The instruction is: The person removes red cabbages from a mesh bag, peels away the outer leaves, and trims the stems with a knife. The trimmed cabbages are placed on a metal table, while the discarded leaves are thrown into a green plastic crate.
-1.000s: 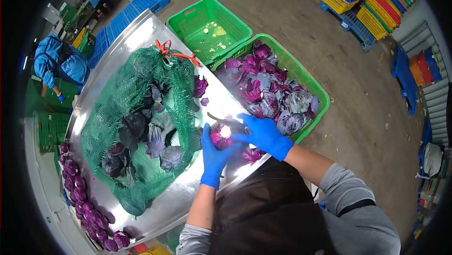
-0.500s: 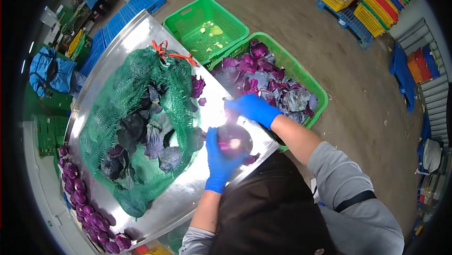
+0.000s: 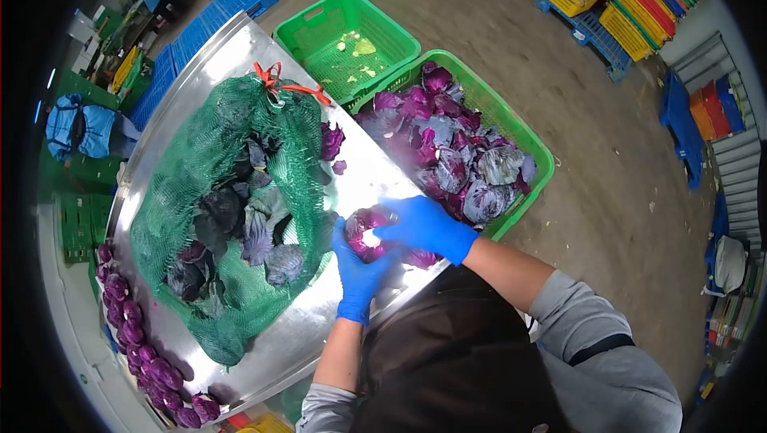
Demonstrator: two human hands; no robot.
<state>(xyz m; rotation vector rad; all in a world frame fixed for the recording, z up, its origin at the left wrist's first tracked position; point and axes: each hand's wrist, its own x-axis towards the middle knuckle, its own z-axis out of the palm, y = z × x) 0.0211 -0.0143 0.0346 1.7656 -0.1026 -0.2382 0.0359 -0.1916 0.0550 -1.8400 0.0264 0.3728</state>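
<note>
While gripped by left hand (image 3: 357,271) and right hand (image 3: 421,225), red cabbage (image 3: 364,235): purple leaves, pale core.

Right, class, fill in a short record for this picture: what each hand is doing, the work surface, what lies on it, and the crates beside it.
Left hand: blue glove, cups the red cabbage from below
Right hand: blue glove, fingers curled over the same cabbage
Surface: steel table
On it: green mesh sack of cabbages; row of small cabbages along the edge beyond the sack
Near crate: green, full of purple leaves
Far crate: green, a few pale scraps
</note>
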